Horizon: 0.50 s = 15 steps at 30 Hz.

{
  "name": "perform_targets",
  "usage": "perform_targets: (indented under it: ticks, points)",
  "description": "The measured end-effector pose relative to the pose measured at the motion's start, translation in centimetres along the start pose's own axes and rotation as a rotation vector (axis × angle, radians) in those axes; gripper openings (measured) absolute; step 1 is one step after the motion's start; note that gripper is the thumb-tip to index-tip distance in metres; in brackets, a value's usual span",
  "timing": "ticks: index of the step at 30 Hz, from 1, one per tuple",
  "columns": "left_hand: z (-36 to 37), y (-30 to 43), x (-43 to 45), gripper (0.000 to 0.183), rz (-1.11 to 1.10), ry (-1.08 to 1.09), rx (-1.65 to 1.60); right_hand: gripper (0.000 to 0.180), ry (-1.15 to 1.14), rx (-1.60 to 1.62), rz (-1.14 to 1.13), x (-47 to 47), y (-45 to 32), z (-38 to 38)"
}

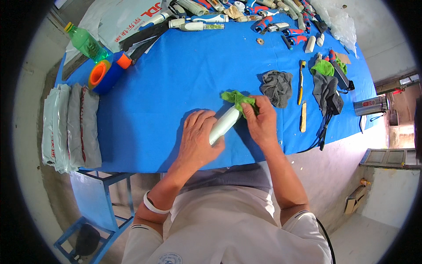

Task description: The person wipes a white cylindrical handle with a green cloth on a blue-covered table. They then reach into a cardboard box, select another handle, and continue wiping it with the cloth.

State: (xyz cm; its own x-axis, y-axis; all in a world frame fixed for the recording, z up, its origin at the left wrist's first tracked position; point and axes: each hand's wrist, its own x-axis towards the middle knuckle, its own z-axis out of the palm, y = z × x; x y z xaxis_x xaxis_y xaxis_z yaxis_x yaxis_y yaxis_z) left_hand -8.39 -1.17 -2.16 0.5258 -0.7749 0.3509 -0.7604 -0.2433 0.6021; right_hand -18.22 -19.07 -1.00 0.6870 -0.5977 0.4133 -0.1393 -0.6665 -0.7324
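Observation:
A smooth white cylindrical casing (226,124) slants up and to the right over the blue tablecloth. My left hand (200,138) grips its lower end, the fingers wrapped across it. At the upper end, my right hand (260,115) pinches a bunched green cloth (238,99) against the casing, hiding its tip. Just right of that hand lies a crumpled grey cloth (277,88). Farther right are a yellow and black toothbrush (301,82) and a narrow wooden-looking strip (303,117).
Several handle casings (211,18) crowd the far edge. On the left are folded plastic mailing bags (74,128), a blue and orange tape dispenser (110,74) and a green bottle (86,43). Rightward lie a black power adapter (335,103), its cable, and a steel cup (371,106).

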Motion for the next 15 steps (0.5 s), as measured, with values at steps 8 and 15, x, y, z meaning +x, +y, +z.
perform_targets:
  ticks: [8, 15]
  points:
    - [0.4, -0.3, -0.3, 0.043, 0.000, 0.001, 0.029, 0.017, -0.083, -0.036, -0.086, -1.9, -3.0, 1.2]
    - [0.5, 0.1, -0.1, 0.048, -0.017, 0.003, 0.019, 0.014, -0.045, -0.190, -0.144, -1.7, -3.5, 1.7]
